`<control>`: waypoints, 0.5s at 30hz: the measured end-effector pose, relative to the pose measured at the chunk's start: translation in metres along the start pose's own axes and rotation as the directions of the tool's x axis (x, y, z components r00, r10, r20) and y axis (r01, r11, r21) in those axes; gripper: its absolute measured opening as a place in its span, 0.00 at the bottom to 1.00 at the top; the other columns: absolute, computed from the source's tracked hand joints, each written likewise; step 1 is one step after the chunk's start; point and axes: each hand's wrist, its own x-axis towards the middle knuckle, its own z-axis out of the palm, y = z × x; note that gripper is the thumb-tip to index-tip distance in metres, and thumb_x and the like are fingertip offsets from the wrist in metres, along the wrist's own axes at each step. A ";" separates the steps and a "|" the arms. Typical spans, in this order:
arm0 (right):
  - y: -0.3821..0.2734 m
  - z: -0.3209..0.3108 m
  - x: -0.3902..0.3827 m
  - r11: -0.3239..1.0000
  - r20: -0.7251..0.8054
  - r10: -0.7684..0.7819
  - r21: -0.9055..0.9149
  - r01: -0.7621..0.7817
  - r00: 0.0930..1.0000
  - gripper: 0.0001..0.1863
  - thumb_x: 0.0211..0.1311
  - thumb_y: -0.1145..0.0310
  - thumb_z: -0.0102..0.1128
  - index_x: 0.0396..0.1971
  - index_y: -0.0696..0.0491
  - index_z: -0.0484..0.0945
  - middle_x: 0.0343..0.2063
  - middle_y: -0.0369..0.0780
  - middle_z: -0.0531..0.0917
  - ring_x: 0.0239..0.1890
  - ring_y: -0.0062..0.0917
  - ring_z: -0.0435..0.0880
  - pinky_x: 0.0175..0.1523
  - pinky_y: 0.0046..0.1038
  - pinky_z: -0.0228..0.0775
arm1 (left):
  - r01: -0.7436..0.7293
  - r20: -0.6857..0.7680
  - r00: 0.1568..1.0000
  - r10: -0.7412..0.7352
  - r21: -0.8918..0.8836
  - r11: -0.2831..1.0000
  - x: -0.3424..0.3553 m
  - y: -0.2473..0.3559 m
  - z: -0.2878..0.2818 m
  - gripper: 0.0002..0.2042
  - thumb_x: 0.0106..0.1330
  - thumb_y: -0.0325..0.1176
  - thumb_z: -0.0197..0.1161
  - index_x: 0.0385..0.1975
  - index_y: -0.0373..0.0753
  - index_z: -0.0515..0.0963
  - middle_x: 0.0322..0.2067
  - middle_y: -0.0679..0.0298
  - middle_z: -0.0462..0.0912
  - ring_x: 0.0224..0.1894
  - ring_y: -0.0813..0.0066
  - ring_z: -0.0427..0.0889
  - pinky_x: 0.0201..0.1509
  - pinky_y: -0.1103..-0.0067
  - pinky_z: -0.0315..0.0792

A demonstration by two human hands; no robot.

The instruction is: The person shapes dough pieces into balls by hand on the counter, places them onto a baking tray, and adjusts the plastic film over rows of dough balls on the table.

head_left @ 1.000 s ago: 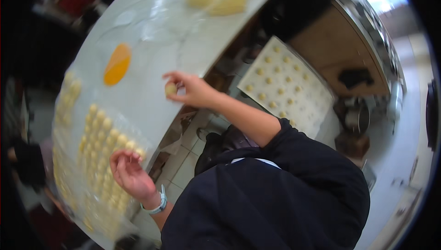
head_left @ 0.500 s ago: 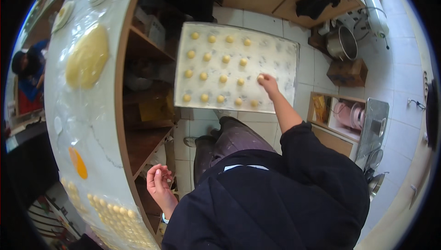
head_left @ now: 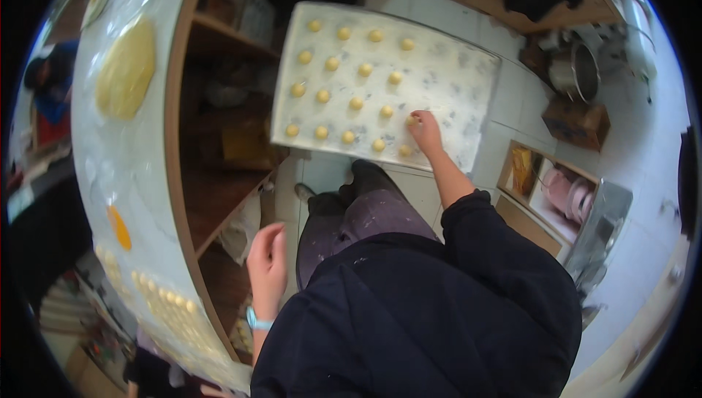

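Note:
My right hand [head_left: 427, 135] reaches over the floured baking tray [head_left: 468, 62] and pinches a small pale-yellow dough ball [head_left: 412, 120] down at its surface. Several like it stand in spaced rows on the tray, among them a dough ball [head_left: 386, 111] just left of my fingertips. One more dough ball [head_left: 405, 151] lies below my hand, near the tray's front edge. My left hand [head_left: 268, 270], with a light-blue band at its wrist, hangs beside the counter with curled fingers. Whatever those fingers may hold is hidden.
On the long counter [head_left: 157, 179] to the left lie a large dough slab [head_left: 128, 69], an orange scraper [head_left: 119, 228] and several dough balls [head_left: 164, 296] under plastic. Open shelves [head_left: 234, 201] sit beneath it. A metal pot [head_left: 574, 73] and a wooden box [head_left: 578, 122] stand at the right.
My right hand has shifted slightly left with the dough ball, toward the neighbouring ball. My left hand has turned and moved a little up and right. The whole view has tilted.

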 end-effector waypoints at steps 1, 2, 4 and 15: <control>0.000 0.001 -0.002 0.999 -0.007 0.023 0.022 -0.023 1.000 0.20 0.42 0.76 0.63 0.40 0.53 0.74 0.38 0.44 0.76 0.42 0.36 0.75 0.49 0.32 0.68 | -0.186 0.104 0.981 0.165 0.253 0.949 0.005 0.005 0.002 0.10 0.62 0.32 0.56 0.41 0.36 0.74 0.38 0.59 0.79 0.40 0.64 0.78 0.44 0.75 0.69; 0.004 -0.004 -0.004 0.998 -0.014 0.050 0.036 -0.049 0.999 0.19 0.41 0.77 0.62 0.39 0.54 0.74 0.39 0.45 0.76 0.45 0.39 0.73 0.53 0.34 0.66 | -0.466 0.262 0.885 0.386 0.518 0.718 0.017 0.015 0.006 0.12 0.59 0.31 0.58 0.42 0.39 0.74 0.40 0.58 0.77 0.44 0.60 0.76 0.47 0.71 0.67; 0.014 -0.011 -0.005 0.996 -0.033 -0.061 -0.065 0.059 0.998 0.21 0.39 0.78 0.61 0.40 0.54 0.74 0.40 0.45 0.75 0.46 0.41 0.72 0.54 0.35 0.65 | -0.599 0.426 0.800 0.423 0.618 0.509 0.028 0.026 0.016 0.13 0.56 0.32 0.60 0.42 0.42 0.74 0.39 0.63 0.76 0.44 0.65 0.74 0.48 0.72 0.66; -0.016 -0.040 -0.021 0.990 -0.079 -0.138 -0.050 0.134 0.987 0.16 0.46 0.76 0.59 0.39 0.56 0.75 0.31 0.42 0.77 0.32 0.33 0.78 0.40 0.30 0.71 | -0.591 0.346 0.500 0.794 0.806 0.021 0.001 0.053 -0.009 0.10 0.52 0.31 0.58 0.35 0.40 0.75 0.29 0.69 0.74 0.35 0.75 0.75 0.38 0.76 0.66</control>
